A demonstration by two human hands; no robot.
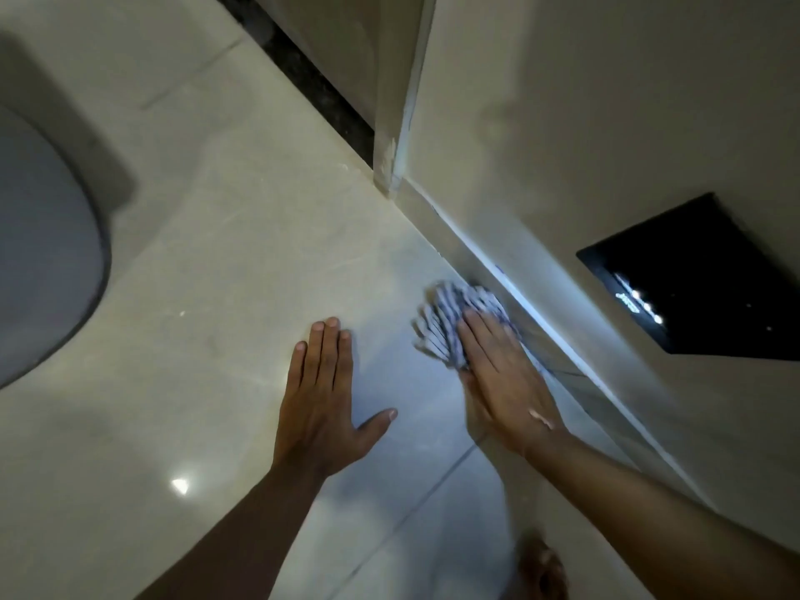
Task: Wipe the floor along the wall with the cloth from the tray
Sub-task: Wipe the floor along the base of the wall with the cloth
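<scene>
**Cloth pressed to the tiled floor at the foot of the wall**

A glossy cream tiled floor [225, 236] fills most of the view, crossed by thin grout lines and carrying a small bright glint of reflected light near its lower left part. Along its right edge rises a plain beige wall [606, 123], met at the bottom by a pale skirting strip [532, 305]. Farther along, a projecting wall corner [391, 166] juts out onto the floor, and beyond it a dark stone band [298, 67] runs along the base. A black rectangular panel [692, 283] with a few small lights is set into the wall. At the left edge sits a large grey rounded object [39, 253], only partly in view.

The right hand [506, 383] lies flat, fingers extended and together, pressing down on a crumpled blue-and-white striped cloth [450, 322]; the cloth sits on the floor touching the skirting. The left hand [324, 404] is spread flat on the bare tile just beside it, thumb splayed, holding nothing. Bare toes [543, 569] show at the bottom edge.
</scene>
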